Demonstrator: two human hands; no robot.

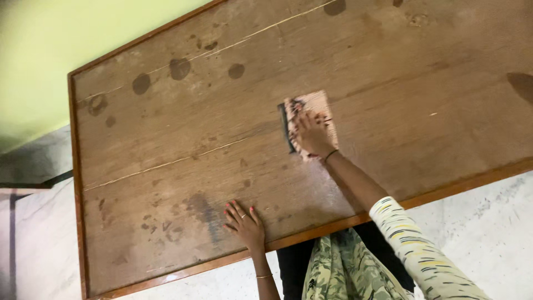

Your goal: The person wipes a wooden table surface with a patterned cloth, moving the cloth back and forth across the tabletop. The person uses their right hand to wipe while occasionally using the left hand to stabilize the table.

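A large worn wooden tabletop [388, 83] with dark stains and pale scratch lines fills the view. My right hand [312, 133] lies flat on a pinkish folded cloth [315, 104], pressing it onto the wood near the middle. A damp sheen shows on the surface just below the cloth. My left hand [244, 222] rests with fingers spread on the tabletop close to the near edge, holding nothing. It has red nails, a ring and a thin bangle. My right arm wears a striped white sleeve.
The table's raised reddish rim [472, 180] runs along the near edge and left side. A yellow-green wall [50, 61] stands beyond the table's left side. Pale speckled floor [494, 222] lies beside me.
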